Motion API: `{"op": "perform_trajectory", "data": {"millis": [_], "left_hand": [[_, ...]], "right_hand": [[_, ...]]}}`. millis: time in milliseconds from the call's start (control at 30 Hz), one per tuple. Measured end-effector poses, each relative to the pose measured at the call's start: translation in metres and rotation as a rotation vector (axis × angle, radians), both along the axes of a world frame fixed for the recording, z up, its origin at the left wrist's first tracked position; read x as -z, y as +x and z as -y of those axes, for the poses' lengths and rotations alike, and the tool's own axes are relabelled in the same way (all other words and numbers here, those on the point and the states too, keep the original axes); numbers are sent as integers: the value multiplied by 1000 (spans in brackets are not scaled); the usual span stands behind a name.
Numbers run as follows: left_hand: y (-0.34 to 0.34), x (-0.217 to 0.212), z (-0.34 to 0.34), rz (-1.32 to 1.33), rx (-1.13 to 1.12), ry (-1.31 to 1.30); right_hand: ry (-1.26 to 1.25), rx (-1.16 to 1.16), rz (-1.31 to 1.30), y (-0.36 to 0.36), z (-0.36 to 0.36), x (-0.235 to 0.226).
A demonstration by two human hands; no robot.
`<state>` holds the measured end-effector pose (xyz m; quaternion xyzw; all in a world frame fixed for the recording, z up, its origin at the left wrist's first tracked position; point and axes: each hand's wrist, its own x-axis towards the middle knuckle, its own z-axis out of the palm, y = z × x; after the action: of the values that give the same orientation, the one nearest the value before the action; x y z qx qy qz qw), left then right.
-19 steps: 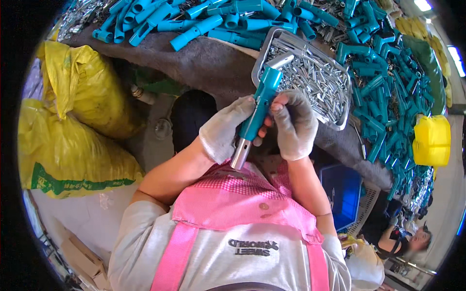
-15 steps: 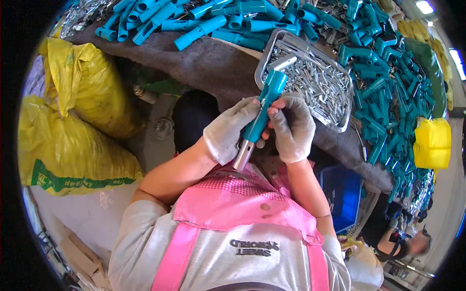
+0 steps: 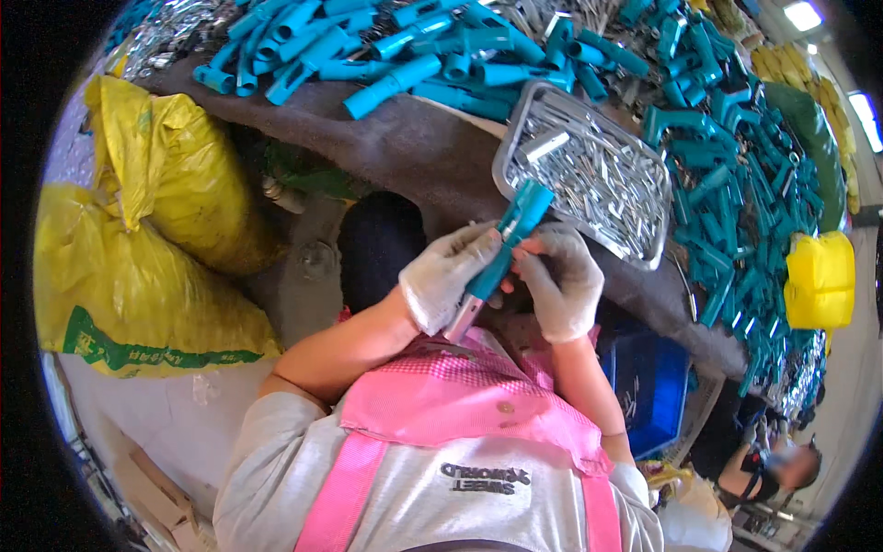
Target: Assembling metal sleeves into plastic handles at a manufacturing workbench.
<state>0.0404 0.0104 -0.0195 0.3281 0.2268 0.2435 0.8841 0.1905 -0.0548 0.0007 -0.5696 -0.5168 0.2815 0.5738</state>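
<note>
Teal tube point(image 3: 494, 269), diagonal (metal end point(image 3: 463, 318) lower-left)

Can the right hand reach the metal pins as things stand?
Probably yes: the right hand is near the open tray, where the metal pins lie mostly exposed, though it is busy at the teal tube.

Yellow sacks point(image 3: 138, 276) (bulging), yellow container point(image 3: 819, 281)

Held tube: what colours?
The held tube is teal with a silver end, best in head view.
</note>
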Motion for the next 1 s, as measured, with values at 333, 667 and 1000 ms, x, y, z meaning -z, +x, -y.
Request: {"op": "perform_trajectory", "data": {"millis": [333, 667, 1000], "left_hand": [[9, 6, 12, -37, 0, 46], [0, 3, 5, -128, -59, 677], [0, -2, 9, -180, -85, 98]], "right_hand": [[-71, 48, -80, 6, 15, 7], [-321, -115, -1026, 1, 12, 29], [-203, 21, 686, 64, -38, -39]]}}
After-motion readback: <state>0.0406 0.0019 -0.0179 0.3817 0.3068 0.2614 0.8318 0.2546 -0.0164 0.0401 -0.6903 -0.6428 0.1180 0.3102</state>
